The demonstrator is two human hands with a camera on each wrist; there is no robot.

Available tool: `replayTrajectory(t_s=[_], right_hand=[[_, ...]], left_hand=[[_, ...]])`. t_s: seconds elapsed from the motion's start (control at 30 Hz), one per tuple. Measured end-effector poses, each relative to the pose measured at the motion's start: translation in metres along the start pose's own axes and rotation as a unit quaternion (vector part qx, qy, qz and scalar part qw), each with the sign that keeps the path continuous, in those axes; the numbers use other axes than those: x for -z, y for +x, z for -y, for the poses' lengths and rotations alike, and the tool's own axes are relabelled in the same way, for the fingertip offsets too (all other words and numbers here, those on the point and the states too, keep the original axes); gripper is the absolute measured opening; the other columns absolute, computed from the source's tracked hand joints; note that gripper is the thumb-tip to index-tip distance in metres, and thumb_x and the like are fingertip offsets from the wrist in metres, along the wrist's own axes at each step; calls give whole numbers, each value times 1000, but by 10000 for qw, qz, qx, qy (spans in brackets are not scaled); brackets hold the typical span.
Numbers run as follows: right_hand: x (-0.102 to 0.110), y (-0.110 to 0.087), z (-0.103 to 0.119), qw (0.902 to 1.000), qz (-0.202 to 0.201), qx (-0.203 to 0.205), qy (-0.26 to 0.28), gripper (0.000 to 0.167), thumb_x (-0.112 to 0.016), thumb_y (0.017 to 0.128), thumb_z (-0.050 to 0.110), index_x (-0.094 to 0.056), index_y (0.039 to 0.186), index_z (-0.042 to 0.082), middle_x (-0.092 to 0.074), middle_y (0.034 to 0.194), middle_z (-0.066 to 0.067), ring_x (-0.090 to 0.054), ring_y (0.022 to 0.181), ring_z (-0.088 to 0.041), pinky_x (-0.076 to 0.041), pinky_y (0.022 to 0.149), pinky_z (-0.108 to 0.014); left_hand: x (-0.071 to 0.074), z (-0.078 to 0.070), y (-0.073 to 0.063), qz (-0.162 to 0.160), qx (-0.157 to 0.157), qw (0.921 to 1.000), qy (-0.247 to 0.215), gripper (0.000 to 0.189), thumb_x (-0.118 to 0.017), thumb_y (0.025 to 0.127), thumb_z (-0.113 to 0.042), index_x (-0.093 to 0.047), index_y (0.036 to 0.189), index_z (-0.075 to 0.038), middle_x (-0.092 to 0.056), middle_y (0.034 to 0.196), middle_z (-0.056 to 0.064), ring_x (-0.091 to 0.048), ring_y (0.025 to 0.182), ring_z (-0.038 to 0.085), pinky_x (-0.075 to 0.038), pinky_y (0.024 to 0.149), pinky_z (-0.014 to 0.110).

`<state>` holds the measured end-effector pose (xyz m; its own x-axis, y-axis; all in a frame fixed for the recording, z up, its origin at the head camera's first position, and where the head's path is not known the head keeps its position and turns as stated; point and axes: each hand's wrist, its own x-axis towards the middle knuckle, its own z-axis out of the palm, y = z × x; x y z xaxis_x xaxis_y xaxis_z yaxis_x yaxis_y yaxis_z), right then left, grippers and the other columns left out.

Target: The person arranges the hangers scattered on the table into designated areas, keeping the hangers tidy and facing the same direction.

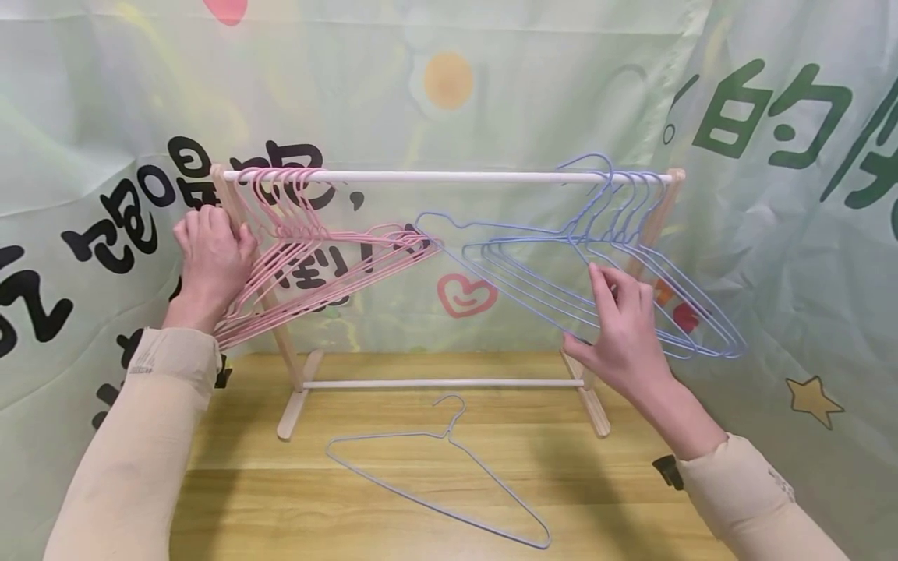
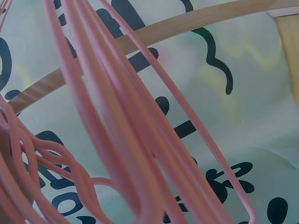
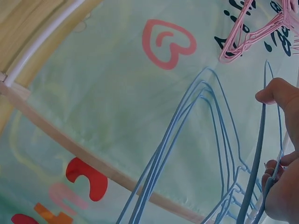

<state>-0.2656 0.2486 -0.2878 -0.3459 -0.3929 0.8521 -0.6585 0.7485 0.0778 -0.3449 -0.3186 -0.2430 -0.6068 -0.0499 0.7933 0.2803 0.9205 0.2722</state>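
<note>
My left hand (image 1: 213, 265) is at the left upright (image 1: 282, 343) of a small wooden rack, its fingers curled round the post. Beside it, several pink wire hangers (image 1: 302, 235) hang from the white rod (image 1: 449, 177). At the right, my right hand (image 1: 623, 331) grips a blue wire hanger (image 1: 515, 227) between thumb and fingers. The hook of this hanger overlaps the rod, standing a little higher than the other hooks. Several more blue hangers (image 3: 177, 119) hang close behind it. The left wrist view shows pink hangers crossing near the camera; most of the left hand lies outside it.
A single grey-blue hanger (image 1: 450, 432) lies flat on the wooden table (image 1: 266, 499), in front of the rack's lower bar (image 1: 442, 383). Printed cloth (image 1: 393, 93) stands behind the rack and along both sides.
</note>
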Motion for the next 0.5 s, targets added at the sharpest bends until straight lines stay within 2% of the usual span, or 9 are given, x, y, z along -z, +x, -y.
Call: replayTrajectory(t_s=[0.2,0.5], right_hand=[[0,-2,-3,9989,325,-284,-206,104,-96,59,6,-44,146,-16,-47,133,-37,-42,111,-53,-33,89,-60],[-4,-7,-11,9972,443,-313,-512,104,-97,59,7,-45,146,-15,-47,134,-36,-43,109,-53,-39,87,-58]], left_hand=[[0,-1,1,12,20,10000,18,21,-47,101,-13,-43,96,6,-41,97,24,-35,102,48,-17,109,59],[0,0,0,16,62,10000,21,21,-47,101,-14,-43,95,6,-41,97,25,-34,102,48,-17,109,59]])
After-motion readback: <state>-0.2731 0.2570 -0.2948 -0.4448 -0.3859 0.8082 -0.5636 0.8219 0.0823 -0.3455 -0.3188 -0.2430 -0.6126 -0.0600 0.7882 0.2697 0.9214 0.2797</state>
